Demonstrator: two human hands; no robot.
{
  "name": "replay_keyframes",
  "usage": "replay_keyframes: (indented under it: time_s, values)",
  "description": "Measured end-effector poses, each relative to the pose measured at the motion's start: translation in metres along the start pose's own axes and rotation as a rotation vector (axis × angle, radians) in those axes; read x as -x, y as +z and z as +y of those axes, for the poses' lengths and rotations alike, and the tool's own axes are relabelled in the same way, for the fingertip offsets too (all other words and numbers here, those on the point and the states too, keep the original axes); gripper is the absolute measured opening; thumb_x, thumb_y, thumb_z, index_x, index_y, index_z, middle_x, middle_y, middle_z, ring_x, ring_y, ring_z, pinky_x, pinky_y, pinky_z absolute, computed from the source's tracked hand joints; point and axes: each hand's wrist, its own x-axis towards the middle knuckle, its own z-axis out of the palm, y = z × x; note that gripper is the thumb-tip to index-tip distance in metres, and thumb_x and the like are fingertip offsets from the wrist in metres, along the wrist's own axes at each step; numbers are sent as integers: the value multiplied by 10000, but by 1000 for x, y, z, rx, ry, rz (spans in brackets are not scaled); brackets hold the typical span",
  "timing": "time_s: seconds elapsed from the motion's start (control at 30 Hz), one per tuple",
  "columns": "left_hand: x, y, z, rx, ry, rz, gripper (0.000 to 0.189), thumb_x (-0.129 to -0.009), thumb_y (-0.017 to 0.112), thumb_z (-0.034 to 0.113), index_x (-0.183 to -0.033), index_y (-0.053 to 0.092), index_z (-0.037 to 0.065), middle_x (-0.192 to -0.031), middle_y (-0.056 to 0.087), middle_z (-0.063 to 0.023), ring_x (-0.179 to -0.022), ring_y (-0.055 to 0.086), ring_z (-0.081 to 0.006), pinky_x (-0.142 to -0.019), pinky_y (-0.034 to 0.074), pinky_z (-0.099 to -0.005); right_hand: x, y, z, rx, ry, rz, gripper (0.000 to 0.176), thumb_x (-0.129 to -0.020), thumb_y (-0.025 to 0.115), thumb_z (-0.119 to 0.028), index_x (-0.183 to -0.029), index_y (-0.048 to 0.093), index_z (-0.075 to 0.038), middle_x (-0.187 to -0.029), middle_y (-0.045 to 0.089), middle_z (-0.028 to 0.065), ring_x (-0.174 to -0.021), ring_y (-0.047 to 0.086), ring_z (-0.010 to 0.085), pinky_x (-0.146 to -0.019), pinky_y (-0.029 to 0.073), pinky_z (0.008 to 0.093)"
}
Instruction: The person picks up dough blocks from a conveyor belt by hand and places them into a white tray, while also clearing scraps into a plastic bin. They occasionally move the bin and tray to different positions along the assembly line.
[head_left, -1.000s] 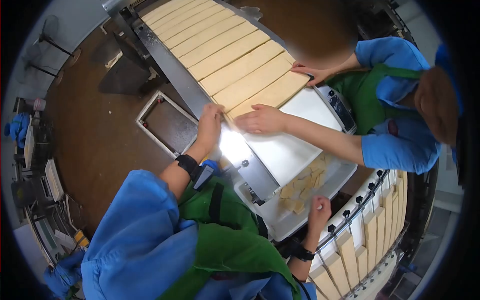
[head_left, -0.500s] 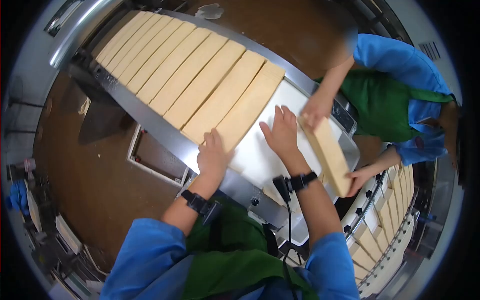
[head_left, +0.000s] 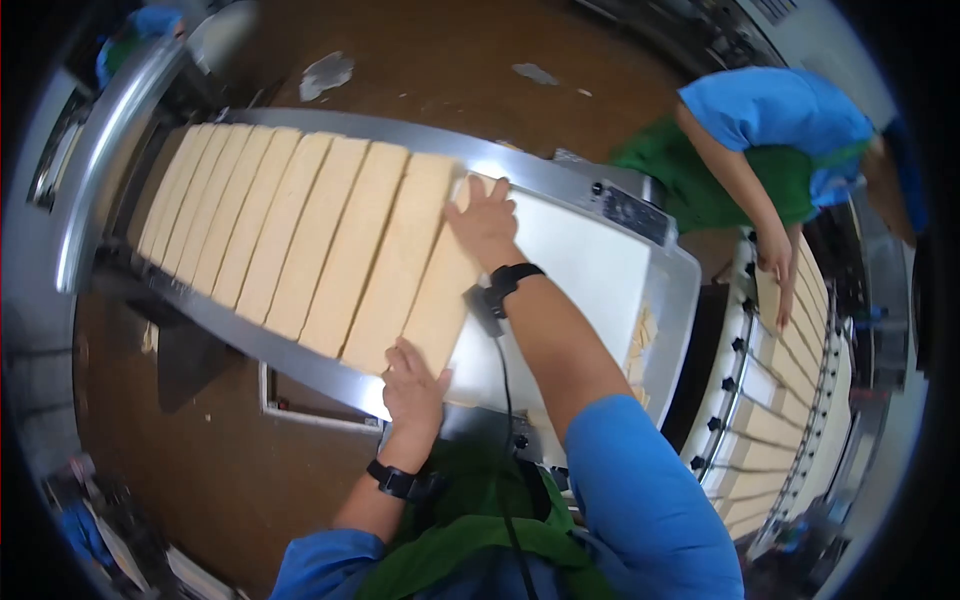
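A row of long, pale yellow dough slabs (head_left: pixel 325 240) lies side by side on the white conveyor belt (head_left: pixel 575 260). My left hand (head_left: pixel 412 395) is at the near end of the rightmost dough slab (head_left: pixel 440 300), its fingers bent over that end. At the far end of the same slab, my right hand (head_left: pixel 486 228) presses with the thumb on the left and the fingers over the edge. The slab lies between my hands, close against its neighbour. The undersides of both hands are hidden.
A co-worker in a blue shirt (head_left: pixel 780 110) stands at right, hands on another dough slab (head_left: pixel 768 295) at a second conveyor (head_left: pixel 735 400). Dough scraps (head_left: pixel 640 345) lie in a metal tray (head_left: pixel 680 310) at the belt's end. A cable (head_left: pixel 508 400) hangs from my right wrist.
My right hand has moved from above the belt onto the far end of the rightmost slab. The co-worker has carried a slab to the second conveyor. The view has turned.
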Motion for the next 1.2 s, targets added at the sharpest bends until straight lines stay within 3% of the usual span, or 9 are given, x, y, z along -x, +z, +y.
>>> replay_keyframes:
  time_s: [0.23,0.3,0.4,0.47,0.5,0.63,0.83,1.07,1.2]
  values:
    - [2,-22,24,285,305,-85,824,-656,760,192,-1293,298,-52,-1167,375,-264,-1031,471,-418,-868,456,-430,57,-65,103,-244,368,87,777,-733,609,-407,-1336,275,-47,-1271,284,237,-1081,434,435,-893,427,488]
    - [-1,-19,35,400,506,-171,766,-657,757,209,-1242,320,-20,-1126,360,-250,-985,494,-438,-836,472,-443,75,-78,145,-219,510,177,803,-722,620,-417,-1317,277,-1,-1310,243,267,-1117,421,442,-903,422,478]
    - [8,-18,68,325,439,-402,784,-661,758,243,-1232,294,-25,-1122,359,-252,-927,527,-449,-796,491,-457,99,-77,195,-208,621,276,829,-691,661,-402,-1279,281,42,-1390,95,339,-1191,396,453,-925,421,450]
    - [8,-1,84,234,515,-346,782,-666,753,259,-1217,283,-36,-1115,353,-256,-867,541,-449,-774,498,-468,122,-86,214,-368,656,338,822,-679,681,-378,-1269,285,35,-1409,39,354,-1210,389,453,-933,422,440]
    - [10,1,94,254,521,-327,775,-663,753,245,-1217,290,-39,-1115,351,-259,-892,528,-447,-792,491,-463,129,-79,230,-378,693,416,824,-661,704,-384,-1280,284,-39,-1418,109,269,-1100,462,453,-902,442,445]
    - [22,22,134,387,786,-17,727,-666,728,133,-1241,315,-32,-1139,317,-270,-1028,430,-427,-902,424,-440,176,-93,289,-632,798,685,776,-655,694,-328,-1249,298,-25,-1239,305,267,-1090,453,433,-897,427,472]
    - [84,6,257,551,924,31,747,-677,639,-22,-1330,276,8,-1307,156,-307,-1207,265,-440,-1025,295,-418,267,-169,397,-650,806,1025,753,-696,660,-367,-1248,292,-10,-1158,387,281,-1029,479,450,-878,430,483]
    - [139,9,381,642,1158,8,667,-751,651,13,-1331,321,6,-1405,172,-265,-1323,189,-412,-1062,241,-426,302,-226,532,-623,962,1083,758,-739,586,-478,-1252,340,23,-1155,462,294,-960,530,440,-846,453,469]
    - [134,29,434,597,1287,-53,585,-787,626,13,-1319,383,26,-1406,261,-276,-1305,282,-390,-1053,264,-406,323,-242,599,-479,1045,727,665,-785,504,-491,-1205,456,22,-1137,544,257,-1117,453,410,-956,335,510]
